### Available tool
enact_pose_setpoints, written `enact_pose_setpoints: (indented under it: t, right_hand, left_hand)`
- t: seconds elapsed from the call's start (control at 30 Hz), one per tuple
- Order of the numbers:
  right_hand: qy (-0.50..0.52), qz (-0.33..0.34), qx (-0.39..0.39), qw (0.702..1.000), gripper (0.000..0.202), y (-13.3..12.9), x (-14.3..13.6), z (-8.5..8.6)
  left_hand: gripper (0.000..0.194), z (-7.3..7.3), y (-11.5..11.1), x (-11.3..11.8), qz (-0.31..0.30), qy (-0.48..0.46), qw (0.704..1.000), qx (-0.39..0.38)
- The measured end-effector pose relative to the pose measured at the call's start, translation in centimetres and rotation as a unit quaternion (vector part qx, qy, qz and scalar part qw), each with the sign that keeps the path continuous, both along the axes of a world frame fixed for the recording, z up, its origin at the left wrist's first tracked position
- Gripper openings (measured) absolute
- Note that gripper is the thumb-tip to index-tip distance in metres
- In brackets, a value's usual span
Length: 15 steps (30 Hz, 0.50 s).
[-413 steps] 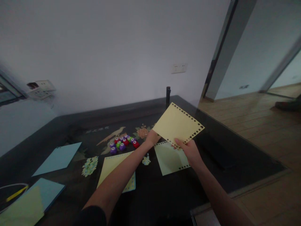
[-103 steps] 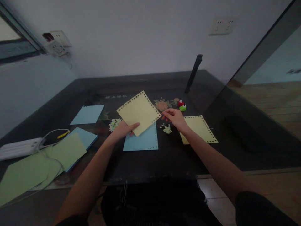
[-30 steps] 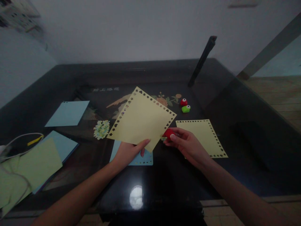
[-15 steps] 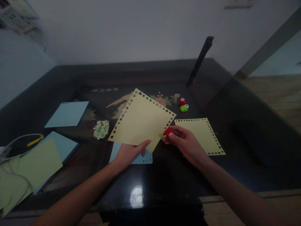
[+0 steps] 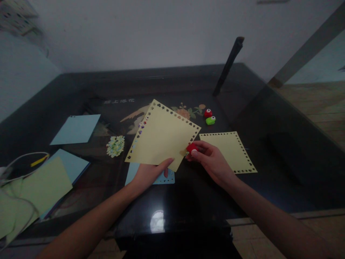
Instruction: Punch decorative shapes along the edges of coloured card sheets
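A short row of pale Chinese characters [image 5: 119, 101] stands on the dark surface [image 5: 88, 201], left of centre in the upper half. The second reads 上, the last 花 — the others are too blurred to read surely.

My view is dim and grey-toned. One pale, window-shaped reflection [image 5: 157, 221] glares on the near part of the glossy black tabletop [image 5: 188, 207]. Toward the upper-left edge, I see the wall sockets [image 5: 16, 18] stretched and soft.
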State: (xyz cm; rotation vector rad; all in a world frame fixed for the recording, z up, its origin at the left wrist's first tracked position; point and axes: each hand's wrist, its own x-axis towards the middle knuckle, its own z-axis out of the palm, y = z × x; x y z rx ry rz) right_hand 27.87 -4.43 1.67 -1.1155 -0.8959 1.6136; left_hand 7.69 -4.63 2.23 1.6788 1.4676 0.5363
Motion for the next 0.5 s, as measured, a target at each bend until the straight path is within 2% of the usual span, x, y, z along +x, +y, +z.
enact_pose_setpoints:
  t: [0.27,0.5]
  right_hand:
    - [-0.02,0.013,0.002,1.0,0.033,0.0,0.0,-0.4]
    - [-0.043,0.038,0.027,0.998,0.024,-0.1,-0.1,-0.8]
  left_hand:
    - [0.049,-0.6,0.1,-0.2,-0.003,0.002,1.0,-0.002]
    - [0.049,-1.1,0.0,-0.3,-0.021,0.02,1.0,0.001]
